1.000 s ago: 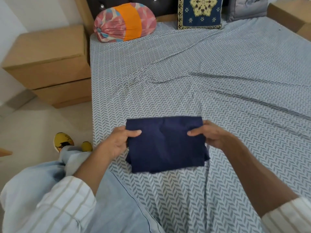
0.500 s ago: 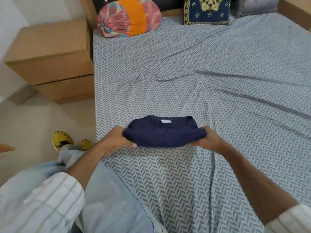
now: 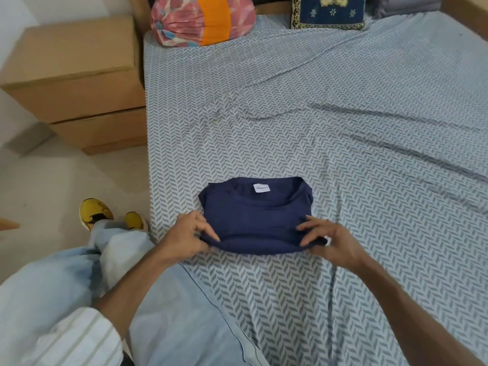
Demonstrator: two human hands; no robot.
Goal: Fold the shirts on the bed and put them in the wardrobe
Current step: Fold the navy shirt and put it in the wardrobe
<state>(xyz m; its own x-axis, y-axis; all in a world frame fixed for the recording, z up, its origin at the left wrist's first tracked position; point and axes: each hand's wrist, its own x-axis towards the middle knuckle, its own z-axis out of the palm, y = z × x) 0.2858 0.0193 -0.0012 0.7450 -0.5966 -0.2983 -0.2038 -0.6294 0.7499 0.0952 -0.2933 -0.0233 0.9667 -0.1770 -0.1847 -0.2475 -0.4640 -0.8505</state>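
As it lies folded on the bed, a navy shirt shows its label. The left hand and right hand pinch the shirt's near corners, fingers clamped on cloth.

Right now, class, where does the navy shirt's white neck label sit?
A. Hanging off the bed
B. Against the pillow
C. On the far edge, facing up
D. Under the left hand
C: the label shows on the shirt at its collar, far from both hands.
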